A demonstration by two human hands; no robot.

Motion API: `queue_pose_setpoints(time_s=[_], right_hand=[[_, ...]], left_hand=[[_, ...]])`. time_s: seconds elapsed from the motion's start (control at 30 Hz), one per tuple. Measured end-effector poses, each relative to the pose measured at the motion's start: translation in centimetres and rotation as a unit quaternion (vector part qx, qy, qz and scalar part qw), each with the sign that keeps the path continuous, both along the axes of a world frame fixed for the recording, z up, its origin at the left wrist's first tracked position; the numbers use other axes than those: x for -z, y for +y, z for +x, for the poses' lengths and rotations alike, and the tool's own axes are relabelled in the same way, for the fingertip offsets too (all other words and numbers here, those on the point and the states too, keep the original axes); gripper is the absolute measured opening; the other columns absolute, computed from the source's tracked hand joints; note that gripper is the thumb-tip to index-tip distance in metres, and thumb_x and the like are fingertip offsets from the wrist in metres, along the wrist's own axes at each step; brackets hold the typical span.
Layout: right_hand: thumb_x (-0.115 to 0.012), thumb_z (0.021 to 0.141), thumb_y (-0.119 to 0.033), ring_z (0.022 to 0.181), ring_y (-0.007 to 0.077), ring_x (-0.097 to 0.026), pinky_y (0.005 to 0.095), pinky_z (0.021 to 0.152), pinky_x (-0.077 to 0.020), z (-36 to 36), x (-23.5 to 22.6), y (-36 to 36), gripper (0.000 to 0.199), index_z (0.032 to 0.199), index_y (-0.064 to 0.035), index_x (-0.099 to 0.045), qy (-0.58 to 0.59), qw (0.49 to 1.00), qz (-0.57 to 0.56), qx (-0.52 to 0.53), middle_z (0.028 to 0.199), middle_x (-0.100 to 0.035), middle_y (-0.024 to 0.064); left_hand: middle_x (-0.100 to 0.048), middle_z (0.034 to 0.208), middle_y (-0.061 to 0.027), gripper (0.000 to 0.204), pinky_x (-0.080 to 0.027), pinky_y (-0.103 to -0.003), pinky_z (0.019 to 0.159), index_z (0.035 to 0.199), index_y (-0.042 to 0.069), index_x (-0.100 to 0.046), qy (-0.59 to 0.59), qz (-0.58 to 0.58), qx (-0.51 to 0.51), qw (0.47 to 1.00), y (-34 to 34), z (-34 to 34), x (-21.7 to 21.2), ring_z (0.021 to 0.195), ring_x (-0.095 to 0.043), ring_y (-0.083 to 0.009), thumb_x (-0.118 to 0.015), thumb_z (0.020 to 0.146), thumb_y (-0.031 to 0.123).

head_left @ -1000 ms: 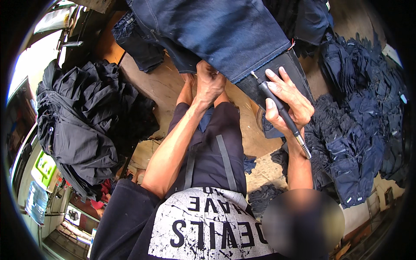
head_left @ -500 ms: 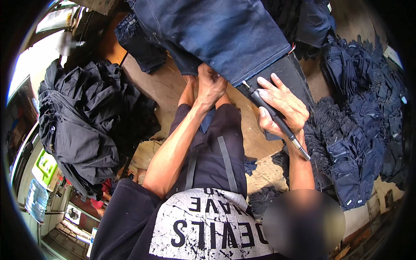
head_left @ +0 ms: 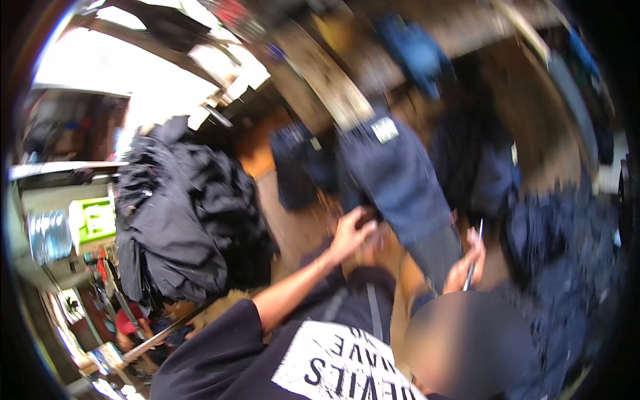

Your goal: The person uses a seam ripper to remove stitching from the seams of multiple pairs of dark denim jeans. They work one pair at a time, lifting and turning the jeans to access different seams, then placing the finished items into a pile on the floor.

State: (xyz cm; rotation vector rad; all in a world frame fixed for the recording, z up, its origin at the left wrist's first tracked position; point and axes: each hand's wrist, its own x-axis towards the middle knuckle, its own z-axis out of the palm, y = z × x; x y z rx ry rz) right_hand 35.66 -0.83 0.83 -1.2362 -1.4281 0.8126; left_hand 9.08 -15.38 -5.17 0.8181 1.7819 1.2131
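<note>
Dark blue denim trousers point(head_left: 400, 177) with a white label lie draped over a narrow dark board point(head_left: 437, 257) in front of me. Beside the garment's lower left edge is my left hand point(head_left: 353, 235), smeared by motion; its fingers look bent and apart, with nothing visible in them. My right hand point(head_left: 460, 267), to the right of the board, grips a slim pen-shaped handpiece point(head_left: 472, 267) with its thin metal tip pointing up, off the cloth. A blurred round patch covers my right forearm.
A big heap of black garments point(head_left: 193, 220) stands at the left. Piles of dark denim point(head_left: 560, 247) fill the right side. A wooden post point(head_left: 327, 73) rises beyond the board. A green crate point(head_left: 92, 223) and a clear water bottle point(head_left: 50, 235) sit far left.
The view has swung up, showing more of the room, and is blurred. My left hand has come off the garment's hem. The handpiece in my right hand has moved away from the hem, now tip up.
</note>
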Motion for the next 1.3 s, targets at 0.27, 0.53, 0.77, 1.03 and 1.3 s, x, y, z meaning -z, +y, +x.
queue_pose_setpoints(time_s=[0.27,0.53,0.77,1.03,1.3], right_hand=[[-0.091,0.086,-0.02,0.111,0.0344,-0.068,0.0467,0.103,-0.0511,-5.9,-0.5,1.5,0.048,0.124,-0.0021,-0.069,-0.189,0.979,-0.007,-0.08,0.121,-0.074,0.017],[-0.089,0.09,-0.009,0.098,0.0227,-0.071,0.0377,0.091,-0.0596,-4.6,3.1,3.0,0.034,0.117,-0.0043,-0.069,-0.081,0.995,-0.053,-0.029,0.103,-0.071,0.0095],[-0.078,0.089,-0.002,0.083,0.014,-0.06,0.0321,0.077,-0.0502,-1.8,2.2,3.5,0.023,0.11,-0.0074,-0.069,-0.16,0.984,-0.069,-0.038,0.089,-0.063,0.0012],[-0.071,0.101,-0.049,0.089,0.033,-0.063,0.0478,0.085,-0.0516,22.6,3.5,-1.5,0.049,0.107,-0.0005,-0.066,-0.276,0.959,-0.015,0.069,0.092,-0.066,0.0133],[-0.078,0.102,-0.018,0.099,0.0328,-0.068,0.0457,0.096,-0.0538,18.3,-0.6,9.9,0.025,0.114,0.0017,-0.068,-0.206,0.96,0.089,0.168,0.105,-0.071,0.0153]], left_hand=[[-0.029,0.172,-0.0348,0.121,-0.032,-0.053,0.132,0.17,0.003,-0.025,0.129,0.005,-0.04,0.991,11.3,-16.3,-4.5,0.164,-0.027,-0.0437,-0.093,0.081,0.05],[-0.078,0.108,-0.0199,0.092,-0.049,-0.055,0.097,0.149,0.005,-0.056,0.316,-0.088,0.178,0.928,11.3,-22.1,-3.8,0.124,-0.068,-0.0422,-0.083,0.081,0.061],[-0.072,0.119,-0.0249,0.042,-0.052,-0.052,0.109,0.12,0.002,-0.07,0.313,0.184,0.181,0.914,8.1,-20.5,-5.8,0.123,-0.065,-0.0434,-0.074,0.102,0.04],[-0.073,0.095,-0.014,0.027,-0.064,-0.047,0.077,0.106,0.008,-0.066,0.358,0.085,0.354,0.86,11.6,2.4,-6.9,0.091,-0.076,-0.0345,-0.069,0.106,0.035],[-0.07,0.102,-0.0145,0.018,-0.063,-0.051,0.068,0.112,0.009,-0.061,0.337,0.167,0.088,0.922,15.0,9.8,-2.0,0.087,-0.075,-0.0388,-0.066,0.107,0.026]])
